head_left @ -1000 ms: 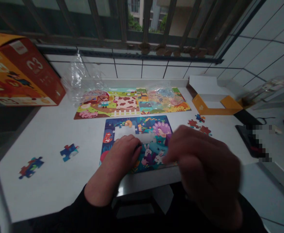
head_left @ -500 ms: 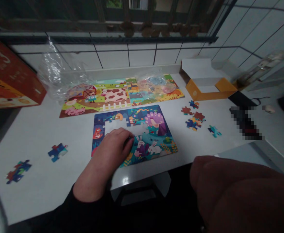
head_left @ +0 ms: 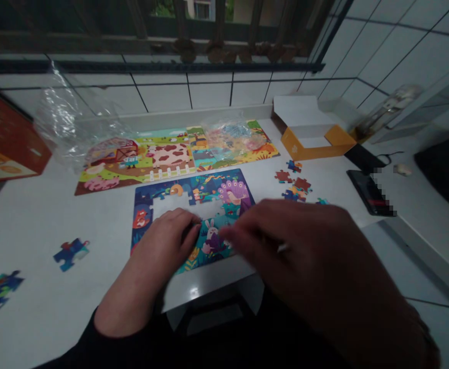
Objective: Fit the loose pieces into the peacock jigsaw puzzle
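A: So, what has changed on the counter (head_left: 36, 205)?

B: Mostly the right hand (head_left: 297, 256). Half a second ago it was down at the lower right, off the puzzle (head_left: 193, 205) altogether. Now it is back over the puzzle's near right corner, its fingertips (head_left: 228, 237) reaching toward the rabbit picture.

A: Is it carrying a piece?

B: I cannot tell. The hand is blurred and seen from the back, fingers curled loosely downward; something pale shows near one finger, but that may be glare. Whether the fingers pinch anything is hidden.

A: And the left hand (head_left: 166, 238)?

B: It has barely moved. It lies flat on the puzzle's near left part, fingers together and pressed down, holding nothing, just below the white gap (head_left: 186, 207) where pieces are missing.

A: So the puzzle stays put?

B: Yes, it lies flat near the counter's front edge, with the farm puzzle (head_left: 132, 159) behind it. My reading is that the left hand steadies the board while the right returns to work at the gap or the bottom edge.

A: Loose pieces?

B: Two blue ones (head_left: 70, 252) lie well to the left, and a small cluster (head_left: 293, 185) sits to the right, near the open yellow box (head_left: 316, 138). None of them seems to have shifted; only the camera has swung a little.
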{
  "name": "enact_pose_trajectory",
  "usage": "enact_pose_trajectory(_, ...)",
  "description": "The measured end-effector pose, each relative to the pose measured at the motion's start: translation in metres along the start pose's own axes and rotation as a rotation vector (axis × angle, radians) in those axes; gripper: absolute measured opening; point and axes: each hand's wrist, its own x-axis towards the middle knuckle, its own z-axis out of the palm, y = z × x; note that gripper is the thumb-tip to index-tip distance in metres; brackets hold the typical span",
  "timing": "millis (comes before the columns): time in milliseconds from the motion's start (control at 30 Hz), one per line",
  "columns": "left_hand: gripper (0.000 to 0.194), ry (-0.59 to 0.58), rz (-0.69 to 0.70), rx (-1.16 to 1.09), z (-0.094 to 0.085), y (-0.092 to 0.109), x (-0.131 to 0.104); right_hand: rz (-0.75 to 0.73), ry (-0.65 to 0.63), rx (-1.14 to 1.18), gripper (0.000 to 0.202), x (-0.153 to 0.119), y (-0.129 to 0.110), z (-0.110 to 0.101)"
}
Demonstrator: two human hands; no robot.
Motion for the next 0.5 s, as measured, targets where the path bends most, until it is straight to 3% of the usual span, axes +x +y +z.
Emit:
enact_pose_trajectory(67,0.023,0.005,0.02,0.013,0.002,-0.002,0.0,0.204,0.063,-0.294,0.023,0.011,0.039,-0.01)
enact_pose_trajectory(167,0.024,0.018,0.021,0.031,0.004,-0.006,0.001,0.57,0.075,-0.631,0.028,0.008,0.113,-0.028)
enact_pose_trajectory(267,0.023,0.024,0.015,0.04,0.006,-0.008,0.0,0.846,-0.116,-0.726,0.039,-0.007,0.173,-0.042)
enact_pose_trajectory(400,0.025,0.029,0.007,0.036,0.005,-0.008,0.0,1.008,-0.367,-0.692,0.051,-0.022,0.212,-0.039)
enact_pose_trajectory(500,0.023,0.024,-0.009,0.04,0.003,-0.007,0.0,1.021,-0.465,-0.708,0.035,-0.024,0.222,-0.03)
